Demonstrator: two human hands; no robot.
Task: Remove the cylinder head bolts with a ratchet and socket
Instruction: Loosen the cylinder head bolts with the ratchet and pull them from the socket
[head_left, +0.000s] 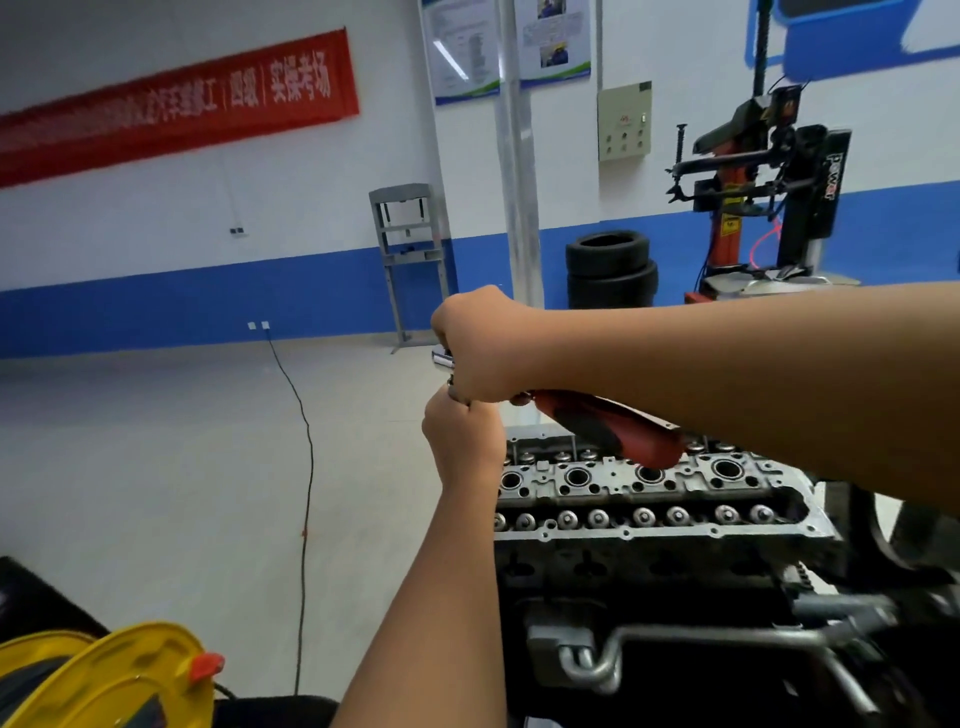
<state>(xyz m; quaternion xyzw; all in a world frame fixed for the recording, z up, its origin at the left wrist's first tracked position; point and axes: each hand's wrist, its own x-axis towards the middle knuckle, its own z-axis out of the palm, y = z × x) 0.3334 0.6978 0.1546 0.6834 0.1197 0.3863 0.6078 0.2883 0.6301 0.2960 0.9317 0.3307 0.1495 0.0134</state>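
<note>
Setting: automotive training workshop. Evidence: bare cylinder head (644, 488) on an engine stand, 4 o'clock; tyre-changing machine (763, 197) against the wall, 1 o'clock; two stacked tyres (610, 270) just left of it; grey shop press frame (410, 260), 12 o'clock; red banner (176, 104) with Chinese characters, 10 o'clock; wall posters (506, 47) above; blue-and-white painted walls; yellow cable reel (119, 680), 7 o'clock, on a pale floor.
</note>
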